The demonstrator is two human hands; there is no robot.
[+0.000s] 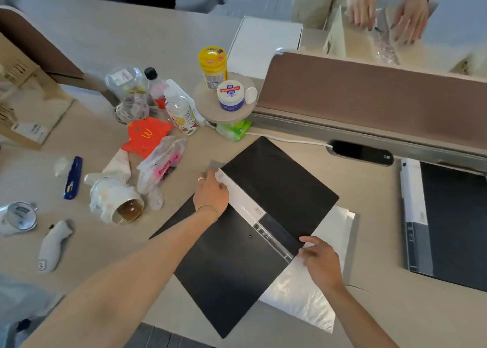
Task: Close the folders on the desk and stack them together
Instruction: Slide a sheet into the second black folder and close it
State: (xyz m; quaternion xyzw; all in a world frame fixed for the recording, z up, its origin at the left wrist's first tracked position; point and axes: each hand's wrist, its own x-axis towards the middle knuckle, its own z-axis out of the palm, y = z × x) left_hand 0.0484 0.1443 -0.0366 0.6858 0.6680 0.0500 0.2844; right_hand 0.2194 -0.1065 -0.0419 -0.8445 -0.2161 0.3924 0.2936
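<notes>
A black folder (276, 179) lies open and slanted in the middle of the desk, with a white spine strip and clear plastic sleeves (303, 292) spreading out at its lower right. My left hand (212, 193) rests on the far end of the spine, fingers pinching its top edge. My right hand (320, 263) sits at the near end of the spine, fingers on the edge of the sleeves where they meet the black cover. A second black folder (453, 223) with a white spine lies at the desk's right edge.
Clutter fills the desk's left: bottles (181, 113), a tipped paper cup (129, 210), plastic bags, a red wrapper (146, 136), a blue marker (73, 177). A brown divider (369, 94) runs behind the folder. Another person's hands (411, 15) work beyond it.
</notes>
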